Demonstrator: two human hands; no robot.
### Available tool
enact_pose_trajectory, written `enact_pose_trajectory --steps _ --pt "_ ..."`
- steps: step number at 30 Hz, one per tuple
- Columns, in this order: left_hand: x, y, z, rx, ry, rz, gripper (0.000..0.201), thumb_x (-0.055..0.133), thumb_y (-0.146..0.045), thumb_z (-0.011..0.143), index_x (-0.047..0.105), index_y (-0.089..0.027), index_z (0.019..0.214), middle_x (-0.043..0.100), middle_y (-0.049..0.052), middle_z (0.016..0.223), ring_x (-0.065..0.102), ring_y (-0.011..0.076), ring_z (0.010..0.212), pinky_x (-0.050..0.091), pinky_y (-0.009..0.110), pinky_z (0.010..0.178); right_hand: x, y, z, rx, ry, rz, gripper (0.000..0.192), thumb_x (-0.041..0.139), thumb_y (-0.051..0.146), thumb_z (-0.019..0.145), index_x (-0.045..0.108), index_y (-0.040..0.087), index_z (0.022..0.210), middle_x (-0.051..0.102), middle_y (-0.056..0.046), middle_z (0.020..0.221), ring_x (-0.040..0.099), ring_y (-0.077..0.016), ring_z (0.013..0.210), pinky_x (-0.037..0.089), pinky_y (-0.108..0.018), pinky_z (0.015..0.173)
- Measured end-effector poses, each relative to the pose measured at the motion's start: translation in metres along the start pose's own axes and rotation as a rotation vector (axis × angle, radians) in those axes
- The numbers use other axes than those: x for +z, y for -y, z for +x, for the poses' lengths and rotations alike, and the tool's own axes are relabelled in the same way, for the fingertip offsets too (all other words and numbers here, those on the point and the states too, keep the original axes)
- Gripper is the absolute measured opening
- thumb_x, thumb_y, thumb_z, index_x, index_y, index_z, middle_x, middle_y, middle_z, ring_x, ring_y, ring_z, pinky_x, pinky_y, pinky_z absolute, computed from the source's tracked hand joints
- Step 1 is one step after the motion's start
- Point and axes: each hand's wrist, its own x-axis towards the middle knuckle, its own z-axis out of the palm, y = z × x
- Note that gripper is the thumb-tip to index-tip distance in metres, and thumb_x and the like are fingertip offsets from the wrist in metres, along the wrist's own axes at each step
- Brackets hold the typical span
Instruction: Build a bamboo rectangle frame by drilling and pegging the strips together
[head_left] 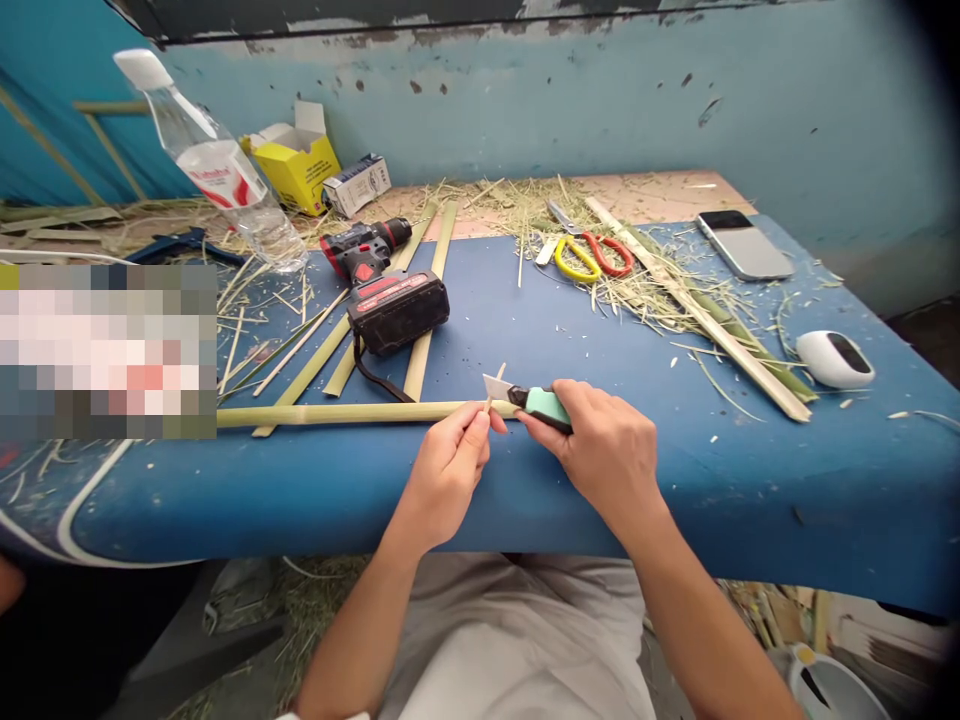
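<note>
Mostly no readable writing: the plastic bottle lying tilted at back left has a red-and-white label, text too blurred to read; yellow box and small white carton behind it likewise unreadable. Red/black cordless drill carries no legible mark

Right hand is closed round a utility knife w/ mint-green handle, thumb & forefinger pinched near the front, blade pointing left. Left hand pinches a thin bamboo sliver between thumb & fingertips, fingers curled in; sliver stands roughly upright, just at the blade tip. Both wrists hover over the near edge of the blue table, forearms coming up from below, hands almost touching

Long bamboo strip lies flat across the table, running left from the hands; its right end sits just behind the left fingers. More split strips lie under & beside the drill. Further back: yellow/red scissors amid shavings, phone at back right, white mouse-shaped device at right, well apart from the hands
</note>
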Motion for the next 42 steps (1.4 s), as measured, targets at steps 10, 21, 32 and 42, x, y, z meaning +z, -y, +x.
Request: enact_pose_trajectory --steps 10,21,32,42 --pt "-0.005 -0.002 -0.003 -0.045 0.055 -0.118 0.04 0.056 -0.058 0.106 0.06 -0.018 0.098 0.027 -0.01 0.062 0.017 0.0037 0.047 0.017 0.016 0.04 0.004 -0.004 0.0 0.283 -0.029 -0.146 0.051 0.047 0.067 0.107 0.066 0.02 0.102 0.07 -0.004 0.081 0.057 -0.0185 0.069 0.028 -0.033 0.065" --pt "-0.002 -0.005 -0.002 -0.025 0.056 -0.069 0.036 0.057 -0.055 0.106 0.059 -0.019 0.103 0.034 -0.01 0.062 0.022 0.0038 0.046 0.021 0.015 0.041 0.001 -0.001 0.002 0.052 0.012 -0.019 0.047 0.052 0.065 0.106 0.065 0.02 0.099 0.07 -0.002 0.08 0.058 -0.0171 0.068 0.03 -0.032 0.066" --pt "-0.003 -0.005 -0.001 -0.024 0.061 -0.05 0.035 0.058 -0.056 0.106 0.058 -0.021 0.108 0.033 -0.01 0.063 0.02 0.0049 0.048 0.019 0.016 0.042 0.001 -0.003 -0.003 0.034 0.006 0.067 0.047 0.051 0.064 0.107 0.067 0.02 0.102 0.073 -0.004 0.085 0.061 -0.017 0.072 0.033 -0.032 0.07" --pt "0.0 -0.008 -0.006 -0.009 -0.006 0.071 0.033 0.057 -0.055 0.106 0.06 -0.022 0.109 0.031 -0.008 0.065 0.021 0.0068 0.053 0.019 0.019 0.047 0.003 -0.005 -0.001 0.243 -0.032 -0.008 0.048 0.053 0.066 0.106 0.069 0.02 0.106 0.077 -0.004 0.09 0.064 -0.0178 0.073 0.032 -0.032 0.066"
